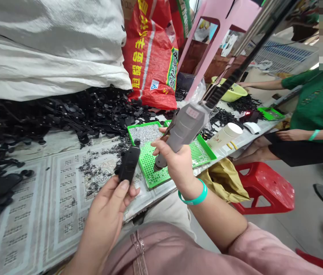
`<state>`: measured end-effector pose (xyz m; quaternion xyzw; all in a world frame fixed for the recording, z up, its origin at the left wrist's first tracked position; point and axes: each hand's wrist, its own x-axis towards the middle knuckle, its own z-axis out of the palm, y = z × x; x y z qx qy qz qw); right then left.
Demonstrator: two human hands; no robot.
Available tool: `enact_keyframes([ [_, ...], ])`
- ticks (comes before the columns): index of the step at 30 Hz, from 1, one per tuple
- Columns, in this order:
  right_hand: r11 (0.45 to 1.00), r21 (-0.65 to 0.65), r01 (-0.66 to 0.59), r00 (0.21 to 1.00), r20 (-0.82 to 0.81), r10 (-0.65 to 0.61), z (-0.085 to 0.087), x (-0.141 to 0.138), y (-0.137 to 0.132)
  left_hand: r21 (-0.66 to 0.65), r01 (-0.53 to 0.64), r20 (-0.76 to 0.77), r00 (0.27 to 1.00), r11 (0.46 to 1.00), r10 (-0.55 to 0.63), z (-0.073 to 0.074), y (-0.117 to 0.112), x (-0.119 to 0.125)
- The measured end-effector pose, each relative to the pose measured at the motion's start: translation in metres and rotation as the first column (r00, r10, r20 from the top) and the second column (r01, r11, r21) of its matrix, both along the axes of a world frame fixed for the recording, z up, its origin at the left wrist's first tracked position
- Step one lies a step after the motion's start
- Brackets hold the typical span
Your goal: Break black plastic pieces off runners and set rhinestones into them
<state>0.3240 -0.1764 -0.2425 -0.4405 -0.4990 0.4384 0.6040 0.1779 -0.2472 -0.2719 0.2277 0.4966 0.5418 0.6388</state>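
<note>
Between the thumb and fingers of my left hand (115,198) is a black plastic part (129,163), held tilted upright over the table's front edge. My right hand (178,164) is wrapped round a grey electric screwdriver (186,124), which hangs from above on a black cable. Its tip points down at a green perforated tray (149,183), just right of the black part and apart from it. Small silvery screws (146,133) fill the tray's far section. Tiny black pieces (92,168) lie scattered on the patterned tabletop (47,202) to the left.
A heap of black parts (64,114) lines the back of the table below a white sack (49,46) and a red bag (152,53). A white bottle (226,135) stands right of the tray. A co-worker in green (316,103) is near a red stool (270,183).
</note>
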Motion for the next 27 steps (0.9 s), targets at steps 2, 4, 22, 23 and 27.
enact_keyframes([
  [2, 0.997, 0.077, 0.031, 0.998, -0.056, -0.027, -0.005, 0.005, -0.001, -0.096, -0.060, 0.048, 0.997, 0.994, 0.065, -0.003, 0.000, -0.001],
  [4, 0.989, 0.146, 0.014, 0.992, -0.125, 0.004, -0.015, 0.008, -0.002, -0.157, -0.088, 0.036, 0.995, 0.984, 0.094, -0.010, -0.002, -0.001],
  [22, 0.990, 0.136, -0.030, 0.979, -0.195, 0.056, -0.055, 0.010, 0.000, -0.158, -0.030, -0.157, 0.988, 0.987, 0.005, -0.049, -0.010, 0.003],
  [23, 0.990, 0.137, -0.028, 0.978, -0.201, 0.055, -0.053, 0.010, 0.000, -0.156, -0.021, -0.183, 0.983, 0.988, -0.008, -0.050, -0.010, 0.003],
  [27, 0.991, 0.129, 0.036, 0.967, -0.255, -0.002, -0.035, 0.005, -0.001, -0.148, 0.035, -0.327, 0.942, 0.988, -0.083, -0.051, -0.012, 0.002],
])
